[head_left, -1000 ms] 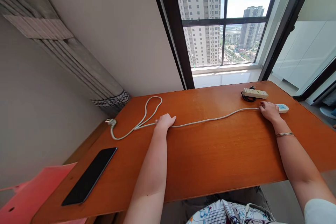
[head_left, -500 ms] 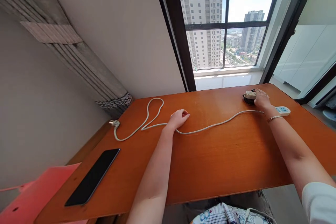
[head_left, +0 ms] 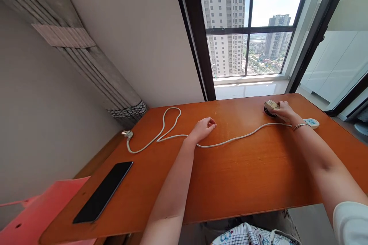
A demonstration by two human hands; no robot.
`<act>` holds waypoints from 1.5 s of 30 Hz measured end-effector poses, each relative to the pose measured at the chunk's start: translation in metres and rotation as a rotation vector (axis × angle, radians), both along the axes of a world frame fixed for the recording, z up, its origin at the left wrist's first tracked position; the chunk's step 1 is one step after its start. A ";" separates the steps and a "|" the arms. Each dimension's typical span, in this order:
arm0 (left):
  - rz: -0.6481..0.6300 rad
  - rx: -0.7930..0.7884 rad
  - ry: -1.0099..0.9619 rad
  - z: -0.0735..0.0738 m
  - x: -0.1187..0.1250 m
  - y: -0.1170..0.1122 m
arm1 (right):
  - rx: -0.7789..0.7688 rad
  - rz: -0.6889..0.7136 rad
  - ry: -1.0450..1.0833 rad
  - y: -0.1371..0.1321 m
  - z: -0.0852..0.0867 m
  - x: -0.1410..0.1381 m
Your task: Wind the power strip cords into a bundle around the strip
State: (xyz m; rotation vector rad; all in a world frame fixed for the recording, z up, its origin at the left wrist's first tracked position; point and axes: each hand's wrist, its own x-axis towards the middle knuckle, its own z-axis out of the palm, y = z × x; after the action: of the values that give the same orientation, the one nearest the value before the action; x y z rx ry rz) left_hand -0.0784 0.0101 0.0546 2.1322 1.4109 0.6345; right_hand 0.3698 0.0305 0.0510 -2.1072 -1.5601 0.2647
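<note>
My right hand (head_left: 283,111) is closed around a cream power strip (head_left: 271,105) at the far right of the orange wooden table (head_left: 230,176), over its coiled black cord (head_left: 267,111). My left hand (head_left: 204,128) rests mid-table with fingers loosely curled, holding nothing, just above a white cable (head_left: 230,140). That cable runs from a white and blue power strip (head_left: 312,123) by my right wrist, under my left wrist, to a loop and a plug (head_left: 128,134) at the left.
A black phone (head_left: 103,192) lies face up near the table's front left corner. A pink plastic chair (head_left: 31,218) stands beside that corner. A wall and a large window close off the far side. Patterned cloth (head_left: 247,235) shows under the front edge.
My right hand left the white and blue strip and moved back onto the cream strip, closing on it. My left hand let go of the white cable and slid right.
</note>
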 end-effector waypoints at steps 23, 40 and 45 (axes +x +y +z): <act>-0.363 -0.467 -0.437 -0.025 0.084 -0.040 | 0.547 0.631 0.979 -0.119 0.101 -0.164; 0.381 -0.158 -1.168 0.003 0.037 0.000 | 0.484 0.232 0.834 -0.146 0.063 -0.052; 0.303 0.105 -1.292 0.019 0.009 0.011 | 0.485 0.096 0.792 -0.164 0.059 -0.028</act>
State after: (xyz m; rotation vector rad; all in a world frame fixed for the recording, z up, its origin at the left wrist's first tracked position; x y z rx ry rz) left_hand -0.0694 0.0215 0.0739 1.0344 0.8854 1.7743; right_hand 0.3420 -0.1333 0.1104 -1.3095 -1.0923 0.5978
